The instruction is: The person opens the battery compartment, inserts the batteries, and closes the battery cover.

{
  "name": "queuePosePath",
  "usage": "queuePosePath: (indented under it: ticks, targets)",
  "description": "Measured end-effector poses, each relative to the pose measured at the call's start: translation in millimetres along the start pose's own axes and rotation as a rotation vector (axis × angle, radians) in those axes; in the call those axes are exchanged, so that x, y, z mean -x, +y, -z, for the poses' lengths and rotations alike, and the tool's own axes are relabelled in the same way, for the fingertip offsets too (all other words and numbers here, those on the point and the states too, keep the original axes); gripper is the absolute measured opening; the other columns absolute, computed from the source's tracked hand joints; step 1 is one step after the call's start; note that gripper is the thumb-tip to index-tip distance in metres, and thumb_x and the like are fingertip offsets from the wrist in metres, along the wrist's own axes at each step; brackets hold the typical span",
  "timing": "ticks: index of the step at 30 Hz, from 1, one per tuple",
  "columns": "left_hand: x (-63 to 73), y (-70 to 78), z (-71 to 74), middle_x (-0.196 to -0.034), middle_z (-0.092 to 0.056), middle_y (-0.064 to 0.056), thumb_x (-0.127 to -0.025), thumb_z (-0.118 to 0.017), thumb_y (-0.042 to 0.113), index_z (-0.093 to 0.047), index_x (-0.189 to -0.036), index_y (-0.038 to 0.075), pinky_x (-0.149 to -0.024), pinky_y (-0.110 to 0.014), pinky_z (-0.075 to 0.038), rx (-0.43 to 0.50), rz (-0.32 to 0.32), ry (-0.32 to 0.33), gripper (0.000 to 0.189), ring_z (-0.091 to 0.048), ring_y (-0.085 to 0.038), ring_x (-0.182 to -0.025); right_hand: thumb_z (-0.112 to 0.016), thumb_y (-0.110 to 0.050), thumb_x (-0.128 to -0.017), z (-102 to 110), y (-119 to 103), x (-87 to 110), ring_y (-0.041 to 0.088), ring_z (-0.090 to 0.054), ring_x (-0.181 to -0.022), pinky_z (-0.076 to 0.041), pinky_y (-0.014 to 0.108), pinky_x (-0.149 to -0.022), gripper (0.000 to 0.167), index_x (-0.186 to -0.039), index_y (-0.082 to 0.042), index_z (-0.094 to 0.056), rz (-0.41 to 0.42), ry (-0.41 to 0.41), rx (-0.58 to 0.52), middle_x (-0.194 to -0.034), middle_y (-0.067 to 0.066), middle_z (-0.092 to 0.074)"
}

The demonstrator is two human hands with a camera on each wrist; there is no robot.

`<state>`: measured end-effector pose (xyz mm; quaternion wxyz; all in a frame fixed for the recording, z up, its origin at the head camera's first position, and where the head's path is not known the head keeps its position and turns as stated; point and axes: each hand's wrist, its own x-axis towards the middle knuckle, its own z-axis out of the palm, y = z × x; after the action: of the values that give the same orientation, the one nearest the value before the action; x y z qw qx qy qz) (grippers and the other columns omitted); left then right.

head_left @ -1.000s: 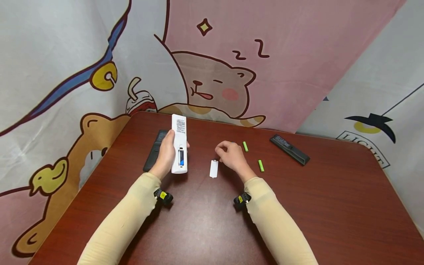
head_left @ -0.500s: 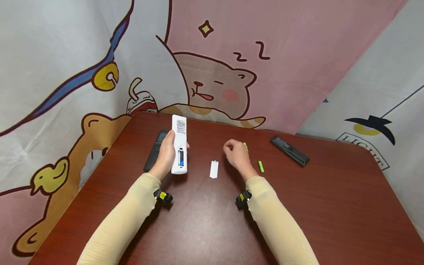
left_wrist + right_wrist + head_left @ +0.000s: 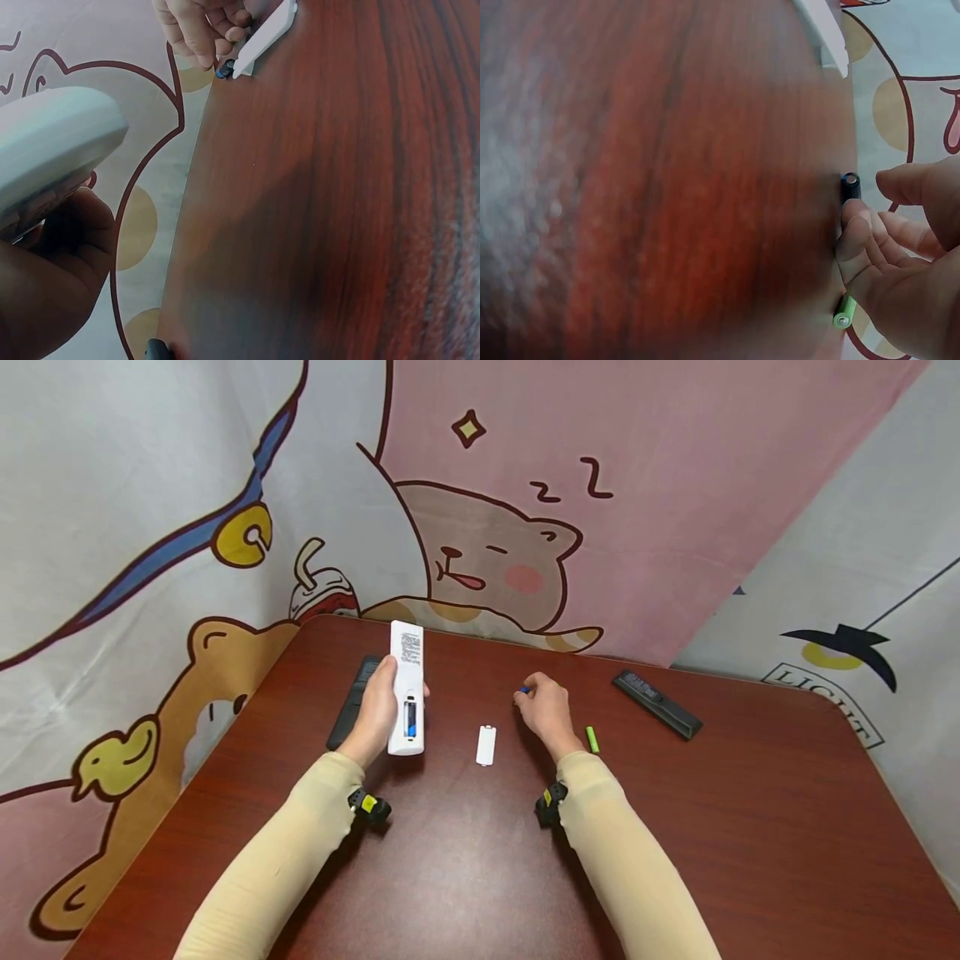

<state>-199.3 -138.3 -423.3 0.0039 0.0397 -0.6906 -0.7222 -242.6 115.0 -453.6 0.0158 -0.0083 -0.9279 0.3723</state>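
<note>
In the head view my left hand [image 3: 372,710] grips a white remote control [image 3: 407,681], its back facing up. A blue-and-black battery [image 3: 411,720] sits in the remote's uncovered battery compartment. My right hand [image 3: 546,710] is low over the table, its fingers at another blue-and-black battery [image 3: 850,187]. In the right wrist view that battery's end shows past one fingertip, with a gap to another finger [image 3: 901,184]. Between the hands lies the white battery cover [image 3: 486,746]. A green battery [image 3: 592,740] lies right of the right hand.
A black remote control [image 3: 351,710] lies partly hidden behind the left hand. Another black remote [image 3: 657,704] lies at the right, back up. Behind the brown table [image 3: 787,810] hangs a cartoon-printed curtain [image 3: 637,527].
My right hand has moved right, away from the white cover, to the blue-and-black battery. The farther green battery has become hidden behind it. The left hand stays put with the white remote.
</note>
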Motion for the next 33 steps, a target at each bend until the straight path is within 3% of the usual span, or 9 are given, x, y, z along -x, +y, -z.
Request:
queuePosePath:
  ticks: [10,18,25,33]
  targets:
    - [-0.2,0.7,-0.4,-0.084,-0.063,-0.012,-0.114,-0.016,0.034,-0.043,-0.142,0.003,-0.058,-0.027,-0.048,-0.014,0.001,0.006,0.05,-0.057,-0.013,-0.063,-0.067,-0.019,-0.098,-1.5,2.5,-4.0,0.033,-0.066,-0.1,-0.053,0.047,-0.092,0.036,-0.125,0.003,-0.064,-0.021,-0.006,0.067,-0.1,0.017,-0.072]
    - [1.2,0.9,0.5,-0.09,-0.064,-0.02,-0.114,-0.017,0.036,-0.042,-0.146,0.004,-0.059,-0.027,-0.049,-0.028,-0.008,-0.003,0.052,-0.058,-0.013,-0.065,-0.067,-0.019,-0.097,-2.3,1.7,-5.8,0.041,-0.064,-0.115,-0.053,0.049,-0.097,0.038,-0.127,0.004,-0.064,-0.002,-0.022,0.135,-0.122,0.024,-0.069]
    - [0.3,0.0,1.4,-0.086,-0.064,-0.012,-0.114,-0.016,0.036,-0.04,-0.148,0.005,-0.058,-0.027,-0.05,-0.026,0.002,-0.004,0.052,-0.058,-0.012,-0.065,-0.065,-0.015,-0.096,-1.6,-0.9,-6.6,0.039,-0.065,-0.109,-0.054,0.049,-0.094,0.031,-0.121,0.004,-0.065,0.003,-0.052,0.169,-0.117,0.024,-0.069]
    - [-0.6,0.7,0.2,-0.078,-0.061,-0.005,-0.114,-0.016,0.033,-0.044,-0.138,-0.001,-0.058,-0.027,-0.048,0.007,-0.004,0.005,0.05,-0.055,-0.013,-0.063,-0.067,-0.014,-0.094,-0.3,-3.7,-6.2,0.039,-0.067,-0.103,-0.056,0.049,-0.089,0.027,-0.113,0.005,-0.065,0.01,-0.067,0.217,-0.112,0.024,-0.069]
